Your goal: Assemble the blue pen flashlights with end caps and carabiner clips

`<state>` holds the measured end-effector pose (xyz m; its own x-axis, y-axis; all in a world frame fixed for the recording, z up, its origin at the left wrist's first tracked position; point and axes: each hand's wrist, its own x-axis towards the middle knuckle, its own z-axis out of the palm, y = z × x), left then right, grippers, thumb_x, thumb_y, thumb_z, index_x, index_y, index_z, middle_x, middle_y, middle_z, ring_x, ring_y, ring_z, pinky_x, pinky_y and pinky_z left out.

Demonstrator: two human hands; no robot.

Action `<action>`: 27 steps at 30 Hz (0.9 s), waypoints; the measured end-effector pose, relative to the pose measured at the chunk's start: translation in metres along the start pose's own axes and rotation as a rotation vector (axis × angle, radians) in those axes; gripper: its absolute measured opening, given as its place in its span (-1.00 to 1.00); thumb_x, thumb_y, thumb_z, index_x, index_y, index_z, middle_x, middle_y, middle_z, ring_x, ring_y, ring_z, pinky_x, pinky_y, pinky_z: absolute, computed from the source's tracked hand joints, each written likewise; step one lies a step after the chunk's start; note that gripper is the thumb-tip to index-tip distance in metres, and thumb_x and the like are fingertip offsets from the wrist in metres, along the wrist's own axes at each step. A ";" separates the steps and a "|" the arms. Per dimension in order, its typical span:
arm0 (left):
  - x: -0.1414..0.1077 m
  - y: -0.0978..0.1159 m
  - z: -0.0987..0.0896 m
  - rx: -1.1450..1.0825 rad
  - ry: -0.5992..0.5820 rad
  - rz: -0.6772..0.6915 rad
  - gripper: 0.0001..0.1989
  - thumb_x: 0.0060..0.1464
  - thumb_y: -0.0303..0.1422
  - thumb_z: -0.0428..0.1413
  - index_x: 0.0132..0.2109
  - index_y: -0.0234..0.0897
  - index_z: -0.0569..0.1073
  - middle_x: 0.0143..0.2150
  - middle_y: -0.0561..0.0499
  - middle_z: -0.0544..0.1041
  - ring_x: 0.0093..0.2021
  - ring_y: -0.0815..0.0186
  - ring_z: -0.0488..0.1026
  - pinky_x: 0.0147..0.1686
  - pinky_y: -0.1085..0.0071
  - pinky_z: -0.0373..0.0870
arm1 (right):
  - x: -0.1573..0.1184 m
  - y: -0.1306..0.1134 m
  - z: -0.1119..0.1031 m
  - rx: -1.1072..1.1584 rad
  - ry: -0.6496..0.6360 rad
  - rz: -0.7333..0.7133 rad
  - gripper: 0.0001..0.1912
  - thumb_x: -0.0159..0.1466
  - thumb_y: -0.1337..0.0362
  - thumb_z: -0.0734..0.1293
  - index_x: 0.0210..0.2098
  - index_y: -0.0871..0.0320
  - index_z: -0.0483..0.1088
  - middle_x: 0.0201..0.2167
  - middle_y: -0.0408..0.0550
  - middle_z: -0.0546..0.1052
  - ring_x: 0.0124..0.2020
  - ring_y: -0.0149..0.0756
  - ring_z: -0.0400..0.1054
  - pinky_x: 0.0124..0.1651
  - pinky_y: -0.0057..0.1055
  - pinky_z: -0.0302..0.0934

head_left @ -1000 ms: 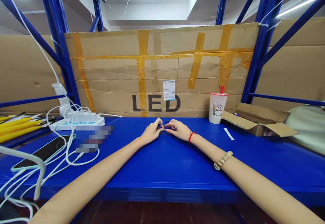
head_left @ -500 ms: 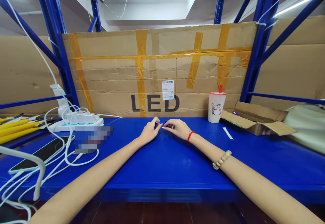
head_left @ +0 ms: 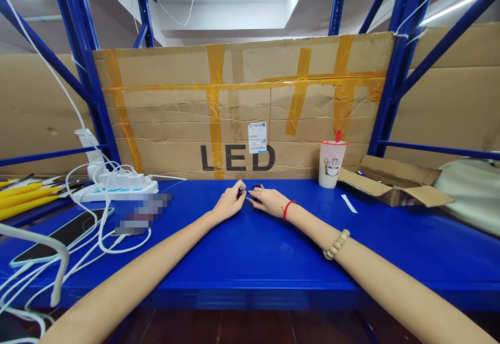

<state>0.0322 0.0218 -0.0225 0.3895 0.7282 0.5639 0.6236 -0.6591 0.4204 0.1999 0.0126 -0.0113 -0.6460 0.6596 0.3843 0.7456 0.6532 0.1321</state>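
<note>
- Left of the cup (head_left: pixel 332 167): left hand (head_left: pixel 229 202), closed on a small dark-and-silver item (head_left: pixel 241 190), too small to identify.
- Between this grip and the cup: right hand (head_left: pixel 269 201), fingers bent; impossible to tell if gripping.
- Just behind its fingers, left of the cup: dark blue piece (head_left: pixel 258 186), partly hidden.
- Compared with half a second earlier: right hand rolled further palm-down; left hand nearly unchanged.

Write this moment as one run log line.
left hand: holds small object; right hand: nearby, grip unclear; cup: upright on blue shelf
</note>
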 end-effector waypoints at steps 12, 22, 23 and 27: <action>0.000 0.000 -0.002 0.012 -0.037 0.059 -0.96 0.07 -0.40 -0.16 -0.31 -0.23 0.16 -0.44 0.10 0.32 -0.45 0.42 0.26 -0.42 0.51 0.14 | -0.001 0.006 0.003 0.144 0.068 -0.039 -0.76 0.25 0.24 0.14 -0.26 0.24 0.37 -0.43 -0.04 0.37 -0.44 -0.41 0.22 -0.39 -0.51 0.01; -0.002 0.005 -0.002 0.051 -0.052 0.038 -0.88 0.10 -0.28 -0.15 -0.31 -0.23 0.16 -0.46 0.11 0.32 -0.47 0.40 0.26 -0.44 0.49 0.14 | 0.003 0.003 0.002 0.169 0.175 0.032 -0.80 0.21 0.33 0.16 -0.48 0.24 0.33 -0.55 -0.13 0.28 -0.53 -0.48 0.09 -0.43 -0.53 -0.07; -0.002 0.007 -0.003 0.061 -0.068 0.017 -0.85 0.09 -0.24 -0.15 -0.30 -0.22 0.15 -0.45 0.11 0.33 -0.46 0.39 0.28 -0.43 0.48 0.16 | 0.003 0.004 0.002 0.173 0.186 0.045 -0.79 0.22 0.31 0.16 -0.49 0.24 0.33 -0.56 -0.13 0.27 -0.54 -0.48 0.09 -0.44 -0.53 -0.07; -0.003 0.011 -0.006 0.077 -0.108 -0.060 -0.77 0.13 -0.15 -0.23 -0.22 -0.20 0.14 -0.36 0.07 0.37 -0.33 0.31 0.36 -0.33 0.41 0.21 | 0.002 0.009 0.001 0.188 0.281 0.102 -0.78 0.25 0.30 0.13 -0.45 0.21 0.31 -0.56 -0.14 0.25 -0.54 -0.47 0.09 -0.44 -0.53 -0.07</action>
<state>0.0339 0.0114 -0.0149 0.4183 0.7843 0.4581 0.6966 -0.6007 0.3923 0.2045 0.0203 -0.0104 -0.4803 0.6139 0.6264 0.7439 0.6635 -0.0798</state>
